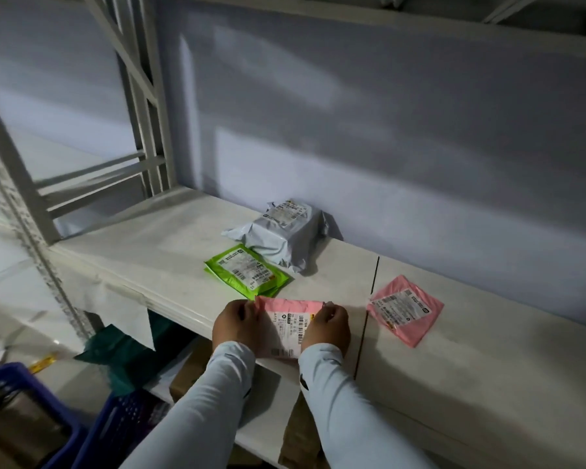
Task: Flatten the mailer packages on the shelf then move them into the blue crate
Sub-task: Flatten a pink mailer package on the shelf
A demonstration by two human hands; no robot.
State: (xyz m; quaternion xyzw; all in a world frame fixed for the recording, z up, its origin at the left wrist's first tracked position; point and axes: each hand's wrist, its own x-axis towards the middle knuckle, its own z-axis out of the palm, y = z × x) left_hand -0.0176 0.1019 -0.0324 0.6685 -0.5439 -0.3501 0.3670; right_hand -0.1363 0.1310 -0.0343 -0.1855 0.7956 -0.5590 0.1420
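Note:
A pink mailer [286, 328] with a white label lies at the front edge of the white shelf [170, 245]. My left hand [236, 326] grips its left side and my right hand [327, 328] grips its right side, fingers curled over its far corners. Just behind it rests a flat green mailer [246, 270]. A puffy grey mailer [283, 233] sits further back against the wall. A second pink mailer [405, 309] lies to the right, past the shelf seam. The blue crate [4, 377] stands on the floor at the lower left.
Grey metal uprights and braces [142, 106] frame the shelf on the left. Below the shelf are cardboard boxes [190, 370] and a dark green bag [122, 353]. A second blue basket [115, 431] stands beside the crate. A wall closes the back of the shelf.

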